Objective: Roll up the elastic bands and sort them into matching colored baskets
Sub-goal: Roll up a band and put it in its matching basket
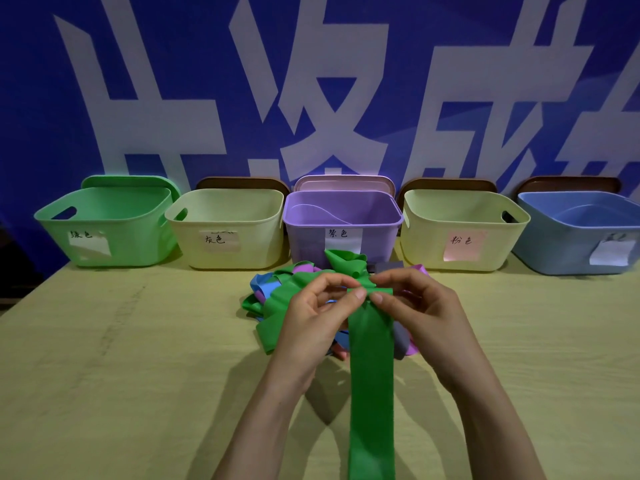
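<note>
A long green elastic band (372, 375) runs from the bottom edge of the view up to my hands. My left hand (311, 313) and my right hand (415, 306) both pinch its far end, which is curled over into a small roll. Behind them lies a tangled pile of bands (277, 296) in green, blue, purple, pink and grey. Along the back stand a green basket (104, 226), a yellow basket (228, 226), a purple basket (343, 220), a second yellow basket (460, 230) with a pink label, and a blue basket (581, 233).
The wooden table (138, 358) stretches left and right of the pile. Each basket has a paper label on its front and a lid propped behind it. A blue banner with large white characters (311, 98) closes off the back.
</note>
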`<action>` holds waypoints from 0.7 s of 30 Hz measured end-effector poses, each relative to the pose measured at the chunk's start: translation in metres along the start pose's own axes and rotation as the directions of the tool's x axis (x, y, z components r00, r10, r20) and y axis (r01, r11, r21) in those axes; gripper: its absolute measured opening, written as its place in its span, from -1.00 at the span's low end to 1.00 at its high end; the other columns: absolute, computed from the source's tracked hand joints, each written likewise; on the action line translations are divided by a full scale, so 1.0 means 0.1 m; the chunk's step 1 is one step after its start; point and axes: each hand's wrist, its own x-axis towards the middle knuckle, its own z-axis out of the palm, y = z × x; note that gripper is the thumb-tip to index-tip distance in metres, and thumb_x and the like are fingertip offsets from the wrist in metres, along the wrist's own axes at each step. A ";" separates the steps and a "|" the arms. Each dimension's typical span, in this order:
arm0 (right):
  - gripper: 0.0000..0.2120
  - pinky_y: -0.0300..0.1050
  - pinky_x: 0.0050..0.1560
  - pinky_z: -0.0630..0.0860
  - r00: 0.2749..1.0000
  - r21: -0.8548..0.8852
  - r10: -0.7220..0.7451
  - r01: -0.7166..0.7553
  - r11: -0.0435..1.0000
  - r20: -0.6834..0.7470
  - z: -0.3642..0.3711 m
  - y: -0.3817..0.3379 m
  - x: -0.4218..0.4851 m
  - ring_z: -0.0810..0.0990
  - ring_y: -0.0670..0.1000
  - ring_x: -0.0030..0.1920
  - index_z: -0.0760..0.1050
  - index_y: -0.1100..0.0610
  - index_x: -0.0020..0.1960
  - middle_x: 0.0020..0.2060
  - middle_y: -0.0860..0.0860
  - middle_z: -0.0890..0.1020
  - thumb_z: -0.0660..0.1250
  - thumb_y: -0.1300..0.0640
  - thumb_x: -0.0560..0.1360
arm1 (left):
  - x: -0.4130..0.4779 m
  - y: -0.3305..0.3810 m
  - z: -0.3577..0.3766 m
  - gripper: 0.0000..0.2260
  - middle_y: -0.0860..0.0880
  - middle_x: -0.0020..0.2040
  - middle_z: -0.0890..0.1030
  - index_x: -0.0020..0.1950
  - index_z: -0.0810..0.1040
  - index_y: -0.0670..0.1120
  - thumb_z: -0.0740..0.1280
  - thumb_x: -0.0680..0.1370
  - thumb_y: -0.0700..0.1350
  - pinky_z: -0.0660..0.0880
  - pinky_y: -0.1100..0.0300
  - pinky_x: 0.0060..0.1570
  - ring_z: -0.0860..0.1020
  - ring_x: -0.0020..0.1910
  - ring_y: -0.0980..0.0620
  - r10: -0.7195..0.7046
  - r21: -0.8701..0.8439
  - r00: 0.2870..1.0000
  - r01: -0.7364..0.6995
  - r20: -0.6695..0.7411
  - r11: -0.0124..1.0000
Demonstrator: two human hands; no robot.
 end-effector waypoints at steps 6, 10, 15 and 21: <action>-0.80 -0.18 -0.01 0.61 0.999 -0.037 0.019 -0.018 0.999 0.025 -0.02 0.00 -0.01 0.67 -0.01 -0.08 0.59 0.15 0.03 -0.10 0.04 0.68 0.43 0.30 0.42 | -0.01 0.03 0.01 -0.87 0.07 -0.26 0.63 -0.11 0.58 -0.14 0.39 0.46 -0.36 0.51 0.35 -0.21 0.60 -0.26 0.18 0.085 -0.004 0.996 -0.086 -0.020 0.996; -0.86 -0.22 -0.06 0.60 1.000 -0.021 0.015 -0.015 1.000 -0.004 -0.02 0.00 0.00 0.65 -0.01 -0.14 0.59 0.22 -0.03 -0.16 0.05 0.68 0.42 0.33 0.41 | 0.00 0.03 0.03 -0.78 0.03 -0.19 0.65 0.02 0.54 -0.11 0.44 0.44 -0.32 0.53 0.23 -0.26 0.62 -0.21 0.15 0.076 -0.040 0.997 -0.076 -0.006 0.996; -0.77 -0.09 0.08 0.59 1.000 -0.047 -0.016 0.016 0.999 -0.010 -0.02 0.01 -0.01 0.65 0.04 -0.01 0.61 0.13 -0.02 -0.09 -0.01 0.69 0.46 0.34 0.37 | 0.01 0.00 0.00 -0.80 0.05 -0.18 0.66 -0.03 0.58 0.07 0.41 0.36 -0.06 0.52 0.20 -0.34 0.62 -0.21 0.13 0.033 0.037 0.999 -0.033 -0.006 0.999; -0.78 -0.14 0.05 0.59 0.999 -0.015 0.029 -0.029 0.999 0.020 -0.03 0.00 -0.03 0.66 0.01 -0.03 0.59 0.16 0.03 -0.08 0.04 0.68 0.44 0.23 0.38 | 0.02 -0.01 0.02 -0.81 0.08 -0.18 0.65 -0.09 0.58 -0.09 0.43 0.43 -0.35 0.53 0.33 -0.16 0.60 -0.19 0.16 0.122 -0.026 0.992 -0.123 -0.019 0.992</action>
